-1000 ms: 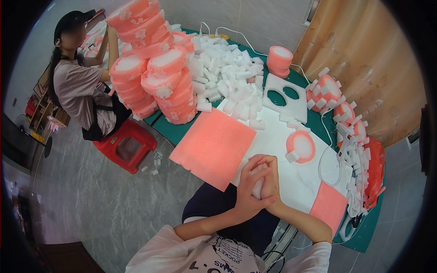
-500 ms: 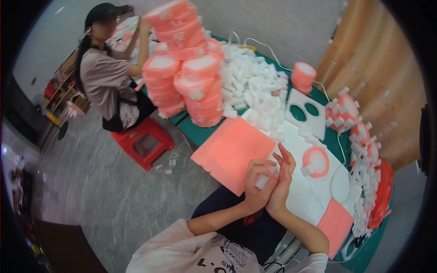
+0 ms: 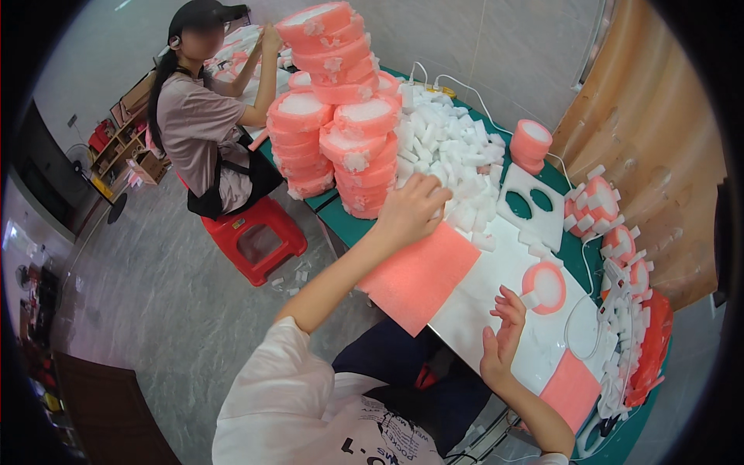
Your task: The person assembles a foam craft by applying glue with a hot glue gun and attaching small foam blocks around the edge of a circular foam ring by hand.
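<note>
My left hand [image 3: 415, 208] is over the upper edge of a flat coral foam sheet [image 3: 425, 277], beside a heap of white foam pieces [image 3: 453, 143]. Its fingers are bent and closed; whatever they hold is hidden beneath them. My right hand [image 3: 505, 333] is raised over the near edge of the white tabletop [image 3: 473, 310], fingers apart and holding nothing. Just beyond it lies a coral foam ring with a white centre [image 3: 544, 287], a small white piece at its left side.
Tall stacks of coral-and-white foam rounds [image 3: 356, 147] stand at the table's far left. A white board with two round holes [image 3: 532, 205] lies to the right, near cables and a red bag [image 3: 651, 341]. A co-worker [image 3: 205, 116] sits on a red stool [image 3: 256, 240].
My hands were together around a white foam piece and have parted. The left moved up to the white heap; the right moved right and opened. The view has shifted slightly.
</note>
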A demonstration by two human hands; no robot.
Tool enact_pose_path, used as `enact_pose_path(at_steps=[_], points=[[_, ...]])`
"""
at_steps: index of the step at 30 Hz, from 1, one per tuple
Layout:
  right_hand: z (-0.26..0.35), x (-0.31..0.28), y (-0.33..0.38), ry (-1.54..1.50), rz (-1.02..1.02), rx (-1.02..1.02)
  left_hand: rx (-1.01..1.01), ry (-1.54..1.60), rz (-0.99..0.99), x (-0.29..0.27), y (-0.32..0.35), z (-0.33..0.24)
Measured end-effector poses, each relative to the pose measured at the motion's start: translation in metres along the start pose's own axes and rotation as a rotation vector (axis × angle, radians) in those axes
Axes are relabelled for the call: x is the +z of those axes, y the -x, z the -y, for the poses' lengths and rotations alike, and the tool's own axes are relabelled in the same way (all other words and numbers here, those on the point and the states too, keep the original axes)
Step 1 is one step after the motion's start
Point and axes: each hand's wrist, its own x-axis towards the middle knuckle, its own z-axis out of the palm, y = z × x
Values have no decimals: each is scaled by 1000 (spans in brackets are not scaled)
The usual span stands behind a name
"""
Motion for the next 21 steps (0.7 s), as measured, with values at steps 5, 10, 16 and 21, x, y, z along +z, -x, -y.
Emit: enact_pose_path(at_steps=[5, 10, 16, 21], points=[[-3, -9, 16, 115, 103, 169, 137, -128, 341, 34, 49, 36], [-7, -12, 17, 147, 105, 201, 122, -125, 352, 36, 47, 35], [-6, -15, 17, 209, 159, 148, 166, -92, 434, 31, 42, 29], [-10, -38, 14, 317, 203, -22, 131, -130, 635, 31, 38, 41]])
